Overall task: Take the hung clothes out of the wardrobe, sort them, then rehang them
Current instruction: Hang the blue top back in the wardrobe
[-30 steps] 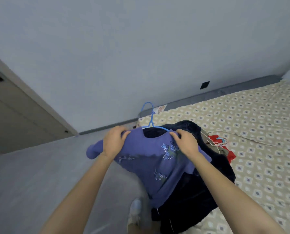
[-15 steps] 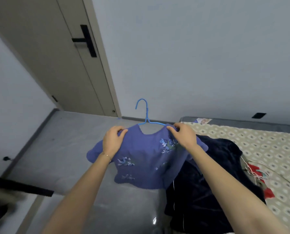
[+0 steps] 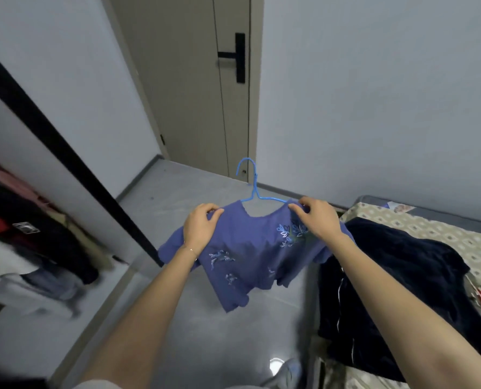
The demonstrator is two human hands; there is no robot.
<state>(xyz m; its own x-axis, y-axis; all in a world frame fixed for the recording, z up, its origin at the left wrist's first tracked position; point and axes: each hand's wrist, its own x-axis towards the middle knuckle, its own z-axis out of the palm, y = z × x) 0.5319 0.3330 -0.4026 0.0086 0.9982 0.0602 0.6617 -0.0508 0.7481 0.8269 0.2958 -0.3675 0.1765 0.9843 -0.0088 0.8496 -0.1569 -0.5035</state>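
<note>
Over on my left edge the open wardrobe with the black front edge (image 3: 74, 164) is smeared with blur. I can pick out dark, red and pale hung clothes (image 3: 37, 234) inside, but not what each one is. The thin blue wire hanger (image 3: 252, 189) shows only its hook and neck; its arms are buried inside the purple-blue short-sleeved top with pale embroidered flowers (image 3: 250, 256). My left hand (image 3: 201, 227) has its fingers curled, pinching the top's left shoulder, and my right hand (image 3: 316, 220) pinches the right shoulder. The hook stands up between them. The top hangs in the air over the grey floor (image 3: 205, 332). Beside it a dark navy garment (image 3: 396, 282) sprawls on the bed with the patterned cover (image 3: 444, 228), partly behind my right forearm.
</note>
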